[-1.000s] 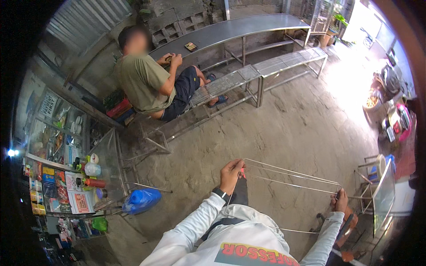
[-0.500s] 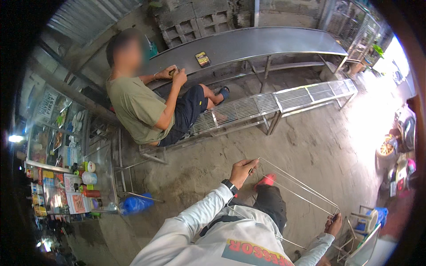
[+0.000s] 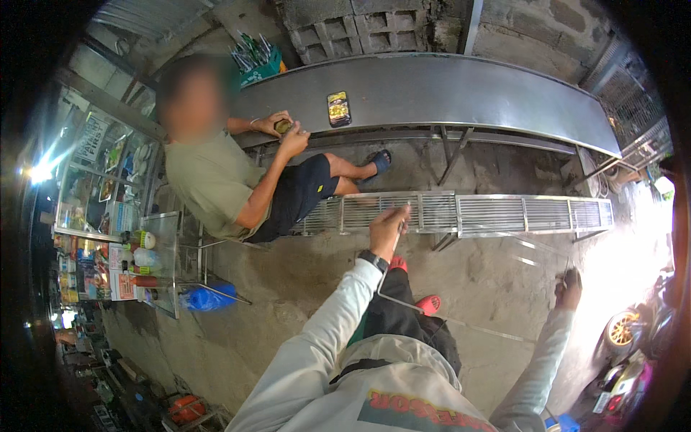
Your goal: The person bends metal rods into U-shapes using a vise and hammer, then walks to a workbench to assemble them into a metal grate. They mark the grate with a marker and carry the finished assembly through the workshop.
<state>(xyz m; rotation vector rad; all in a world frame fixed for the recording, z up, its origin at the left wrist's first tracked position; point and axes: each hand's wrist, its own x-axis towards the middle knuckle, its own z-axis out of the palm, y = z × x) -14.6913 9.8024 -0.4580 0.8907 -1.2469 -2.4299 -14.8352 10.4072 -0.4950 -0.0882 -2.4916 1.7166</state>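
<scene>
My left hand (image 3: 387, 229), with a dark watch on its wrist, is closed around one end of a thin metal wire frame (image 3: 497, 333). The frame's rods run to the right, over the concrete floor. My right hand (image 3: 568, 287) grips the frame's far end at the right. I wear a white long-sleeved top. The frame hangs above my dark trousers and red sandals (image 3: 428, 304). My left hand is just in front of a slatted metal bench (image 3: 504, 214).
A person in a green shirt (image 3: 216, 183) sits on the bench's left end, hands on a long metal table (image 3: 446, 93) that carries a phone (image 3: 337, 108). A glass cabinet (image 3: 144, 259) with bottles and a blue bag (image 3: 205, 297) stand at the left. A motorbike (image 3: 626, 331) is parked at the right.
The view has swung towards the bench and table. Both hands have kept hold of the wire frame, and my left hand now reaches nearer the bench.
</scene>
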